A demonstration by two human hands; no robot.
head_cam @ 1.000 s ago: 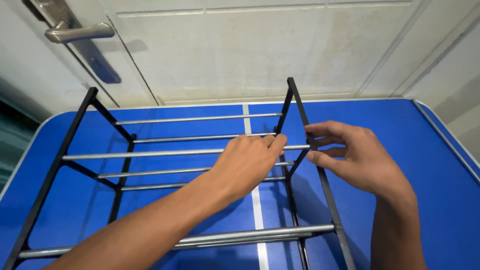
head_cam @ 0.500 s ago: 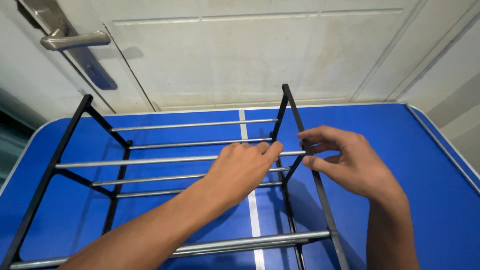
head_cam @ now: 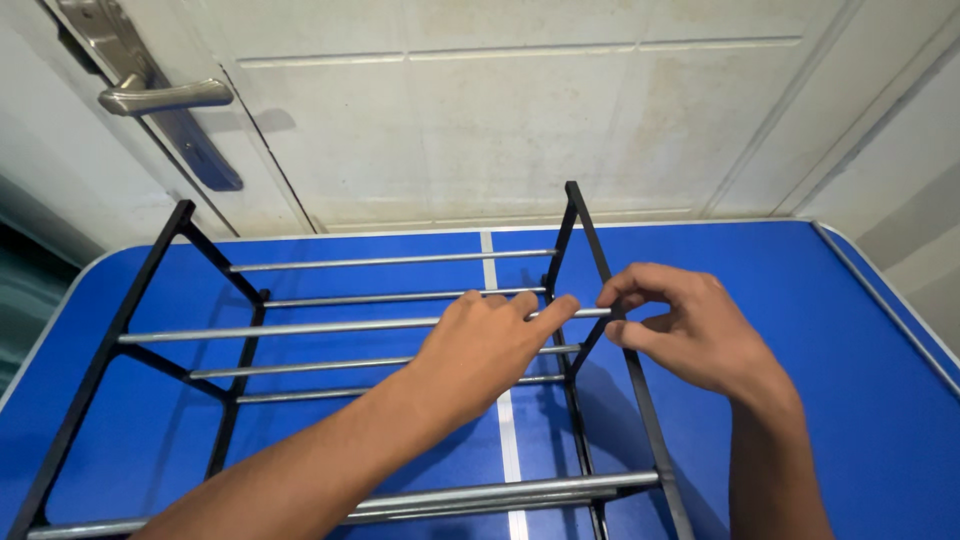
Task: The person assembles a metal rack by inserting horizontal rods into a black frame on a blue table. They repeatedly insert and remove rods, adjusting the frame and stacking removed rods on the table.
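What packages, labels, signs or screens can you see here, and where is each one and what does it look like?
None in view: no package, label, sign or screen.
Only a metal rack with black sides and silver bars on a blue table, both hands at one bar's end, and a pale door with a silver handle behind.

Rack (head_cam: 350, 325) on table (head_cam: 800, 300) (door (head_cam: 520, 110) behind); hands (head_cam: 490, 345) on rod (head_cam: 280, 330)

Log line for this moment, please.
left hand: on rail | right hand: pinching rail end at black frame | rack on blue table
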